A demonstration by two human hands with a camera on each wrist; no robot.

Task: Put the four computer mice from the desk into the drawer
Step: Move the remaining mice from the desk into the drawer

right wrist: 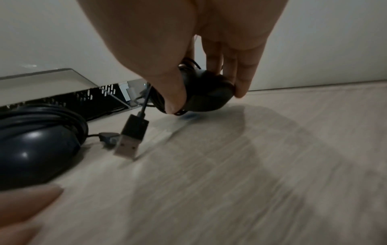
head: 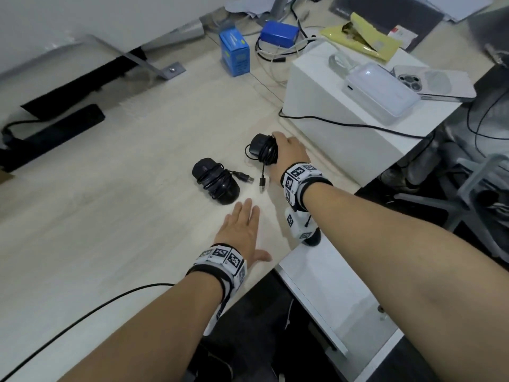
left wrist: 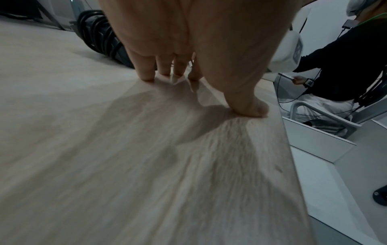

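Note:
Two black mice with their cables wound round them are on the pale wooden desk (head: pixel 110 216). My right hand (head: pixel 275 146) grips the farther mouse (head: pixel 260 150) from above, thumb and fingers on its sides (right wrist: pixel 211 102); its USB plug (right wrist: pixel 132 137) dangles just above the desk. The nearer mouse (head: pixel 214 186) lies free to the left, with its plug beside it. My left hand (head: pixel 256 230) rests flat on the desk just in front of that mouse, fingers straight (left wrist: pixel 201 92). The white drawer (head: pixel 330 293) stands open below the desk's right edge; a dark object (left wrist: pixel 380 195) shows partly inside it.
A white box (head: pixel 344 128) stands right behind my right hand, carrying a power bank and a phone. Blue boxes (head: pixel 234 55) and cables lie at the back. A black power strip (head: pixel 55 133) is at the left. Another person (left wrist: pixel 335 66) sits beyond the drawer.

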